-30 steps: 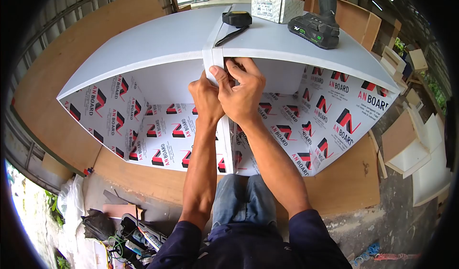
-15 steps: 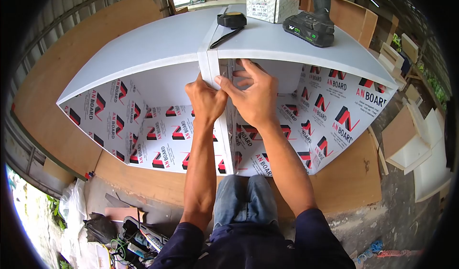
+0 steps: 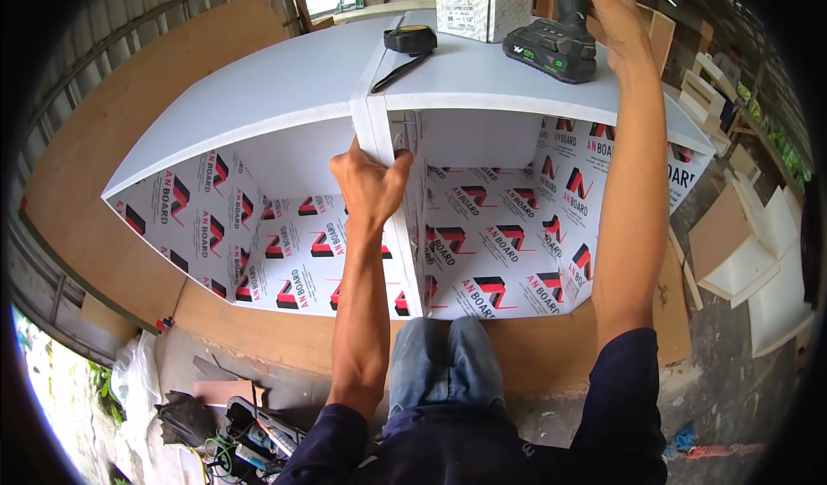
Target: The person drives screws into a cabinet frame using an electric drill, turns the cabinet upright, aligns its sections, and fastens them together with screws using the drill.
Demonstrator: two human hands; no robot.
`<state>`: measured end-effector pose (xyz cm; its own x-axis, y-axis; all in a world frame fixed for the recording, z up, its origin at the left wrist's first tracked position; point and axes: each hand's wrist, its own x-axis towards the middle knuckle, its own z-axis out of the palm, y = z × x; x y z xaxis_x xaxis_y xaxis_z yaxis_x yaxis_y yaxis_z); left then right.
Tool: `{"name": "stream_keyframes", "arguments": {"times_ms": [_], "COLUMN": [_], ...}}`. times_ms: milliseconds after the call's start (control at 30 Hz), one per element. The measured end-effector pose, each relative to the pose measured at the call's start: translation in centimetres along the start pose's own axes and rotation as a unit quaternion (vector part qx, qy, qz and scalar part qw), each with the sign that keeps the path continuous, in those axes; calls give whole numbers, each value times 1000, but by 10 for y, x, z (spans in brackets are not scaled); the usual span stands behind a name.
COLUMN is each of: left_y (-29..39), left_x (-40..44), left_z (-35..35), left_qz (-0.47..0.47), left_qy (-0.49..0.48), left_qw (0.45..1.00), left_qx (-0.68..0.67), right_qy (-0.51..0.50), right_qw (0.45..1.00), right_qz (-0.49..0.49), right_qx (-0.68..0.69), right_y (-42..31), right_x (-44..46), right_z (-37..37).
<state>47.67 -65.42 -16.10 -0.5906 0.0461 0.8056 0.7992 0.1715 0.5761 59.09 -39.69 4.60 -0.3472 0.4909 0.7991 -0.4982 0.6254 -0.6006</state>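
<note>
My left hand (image 3: pixel 372 182) is closed around the white front edges of the two middle panels (image 3: pixel 379 132), where the two cabinet boxes meet. Its thumb presses on the right side. At the upper right, my right hand (image 3: pixel 616 15) wraps the handle of a cordless drill (image 3: pixel 551 50), partly cut off by the frame's top. The drill's battery base rests on the grey cabinet top (image 3: pixel 258 76). Just inside the right box, near the top of the middle panel, thin metallic pieces (image 3: pixel 411 123) show, too small to make out.
A black tape measure (image 3: pixel 410 39) with a strap and a screw box (image 3: pixel 482 15) stand on the cabinet top. Wooden sheets (image 3: pixel 112 158) lean at left. A tool bag (image 3: pixel 250 433) lies lower left, and board offcuts (image 3: pixel 749 244) are piled at right.
My right hand has left the middle panels and moved up and right to the drill's handle. My left hand keeps its hold on the panel edges.
</note>
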Motion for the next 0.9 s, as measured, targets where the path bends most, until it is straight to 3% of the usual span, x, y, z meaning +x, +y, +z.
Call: {"name": "stream_keyframes", "arguments": {"times_ms": [33,100,167,333,467,533,600,700,767,900], "left_y": [2,2,0,2,-1,-2,-1,1,1,0], "left_x": [0,0,0,0,0,-1,0,-1,0,1], "left_z": [-1,-1,0,-3,0,1,0,0,-1,-1], "left_qz": [1,3,3,-5,10,9,10,5,12,26], "left_qy": [-2,-5,-2,-16,0,2,3,2,-4,-2], "left_qw": [1000,1000,1000,1000,1000,1000,1000,1000,1000,1000], "left_qx": [-5,-10,-15,-10,-14,-17,-19,-10,-10,2], "right_qy": [2,-112,-97,-72,-19,-122,-156,-101,-165,-178], "right_qw": [1000,983,980,996,999,984,971,923,903,873], "right_qz": [0,64,92,40,26,41,28,113,169,291], "right_qx": [0,130,146,43,42,123,177,353,360,348], "right_y": [5,10,9,1,-59,-70,-88,-88,-49,2], "right_x": [8,15,26,38,2,-12,-67,-170,-213,-249], "right_z": [2,9,13,6,-35,-91,-102,-90,-89,-43]}}
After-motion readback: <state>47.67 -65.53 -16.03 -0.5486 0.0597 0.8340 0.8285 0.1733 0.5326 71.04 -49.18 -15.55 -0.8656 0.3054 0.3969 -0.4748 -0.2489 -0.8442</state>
